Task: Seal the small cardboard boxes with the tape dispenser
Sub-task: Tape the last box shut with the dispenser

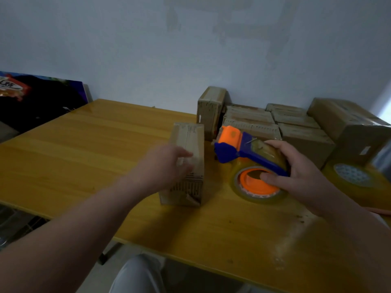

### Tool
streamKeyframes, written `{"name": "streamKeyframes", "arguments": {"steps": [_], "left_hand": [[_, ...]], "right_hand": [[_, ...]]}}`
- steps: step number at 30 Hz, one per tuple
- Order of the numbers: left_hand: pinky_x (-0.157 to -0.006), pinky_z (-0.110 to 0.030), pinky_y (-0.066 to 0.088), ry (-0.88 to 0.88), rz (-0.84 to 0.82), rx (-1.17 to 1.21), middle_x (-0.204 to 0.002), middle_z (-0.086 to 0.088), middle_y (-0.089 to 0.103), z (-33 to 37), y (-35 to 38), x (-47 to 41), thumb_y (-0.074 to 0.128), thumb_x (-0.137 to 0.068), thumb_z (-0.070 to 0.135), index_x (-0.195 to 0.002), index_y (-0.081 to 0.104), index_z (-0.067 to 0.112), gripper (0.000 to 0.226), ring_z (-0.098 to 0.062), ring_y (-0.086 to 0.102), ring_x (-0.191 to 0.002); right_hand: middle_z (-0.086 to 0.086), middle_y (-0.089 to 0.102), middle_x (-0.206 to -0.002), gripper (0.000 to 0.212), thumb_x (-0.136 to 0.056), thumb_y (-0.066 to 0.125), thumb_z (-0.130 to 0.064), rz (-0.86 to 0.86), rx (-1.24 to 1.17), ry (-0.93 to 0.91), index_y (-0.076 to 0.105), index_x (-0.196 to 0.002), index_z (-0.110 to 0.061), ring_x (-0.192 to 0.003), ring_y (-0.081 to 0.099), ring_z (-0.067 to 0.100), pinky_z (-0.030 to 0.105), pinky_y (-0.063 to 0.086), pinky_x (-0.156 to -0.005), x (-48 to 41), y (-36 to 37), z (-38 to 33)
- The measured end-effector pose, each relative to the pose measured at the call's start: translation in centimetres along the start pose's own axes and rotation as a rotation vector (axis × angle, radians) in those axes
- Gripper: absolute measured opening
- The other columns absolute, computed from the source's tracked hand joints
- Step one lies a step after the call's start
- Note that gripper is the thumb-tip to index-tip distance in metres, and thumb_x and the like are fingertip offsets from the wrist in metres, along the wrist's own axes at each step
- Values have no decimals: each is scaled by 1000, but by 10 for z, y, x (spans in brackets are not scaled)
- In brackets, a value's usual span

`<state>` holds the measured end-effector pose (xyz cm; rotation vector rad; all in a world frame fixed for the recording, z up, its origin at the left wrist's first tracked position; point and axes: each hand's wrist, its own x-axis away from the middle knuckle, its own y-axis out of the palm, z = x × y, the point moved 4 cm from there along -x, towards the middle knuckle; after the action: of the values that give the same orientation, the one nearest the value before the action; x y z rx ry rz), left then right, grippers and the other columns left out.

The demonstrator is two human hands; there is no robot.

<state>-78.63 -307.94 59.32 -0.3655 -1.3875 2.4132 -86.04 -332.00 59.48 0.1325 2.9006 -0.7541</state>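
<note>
A small cardboard box [187, 140] lies lengthwise on the yellow table [88, 144], its top flaps closed with a seam down the middle. My left hand [167, 166] rests on the box's top near its middle, fingers spread flat against it. To the right, my right hand [296, 172] grips a blue and orange tape dispenser [239, 149] loaded with a clear tape roll [257, 183]. The dispenser hovers just right of the box, its orange roller end pointing toward the box's far end.
Several more small cardboard boxes [249, 119] are stacked at the back right against the wall, one standing upright [210, 111]. A larger carton [347, 121] sits at far right. A spare tape roll [351, 176] lies beside it. A dark poster [38, 98] leans at left.
</note>
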Motion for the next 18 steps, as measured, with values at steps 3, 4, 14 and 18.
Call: {"name": "streamKeyframes", "arguments": {"steps": [3, 4, 14, 18], "left_hand": [[-74, -31, 55, -280, -104, 917, -107, -7, 68, 2, 0, 5, 53, -91, 41, -109, 63, 13, 35, -19, 65, -91], [-70, -32, 55, -352, -156, 1083, -99, -9, 70, 3, 3, 6, 55, -90, 42, -105, 64, 8, 39, -20, 67, -85], [-51, -24, 56, -425, -152, 1323, -57, -5, 60, -2, 11, 11, 55, -91, 11, -84, 63, 4, 13, -11, 58, -50], [-50, -24, 55, -415, -113, 1276, -55, -5, 60, -8, 11, 11, 54, -92, 6, -83, 61, 2, 12, -11, 57, -48]], "right_hand": [[-13, 58, -108, 62, -78, 74, -7, -22, 39, -69, 45, -122, -41, -92, 61, 0, 18, 54, -71, 1, 6, -8], [-13, 58, -108, 62, -78, 74, -7, -30, 50, -90, 45, -120, -42, -92, 61, 0, 17, 53, -71, 1, 8, -10], [-18, 51, -113, 62, -78, 74, -5, -112, 130, -196, 42, -115, -44, -97, 55, -10, 8, 48, -70, -5, 22, -22], [-13, 53, -117, 65, -77, 75, -7, -133, 160, -196, 42, -123, -40, -96, 56, -6, 11, 50, -71, -10, 25, -22]]}}
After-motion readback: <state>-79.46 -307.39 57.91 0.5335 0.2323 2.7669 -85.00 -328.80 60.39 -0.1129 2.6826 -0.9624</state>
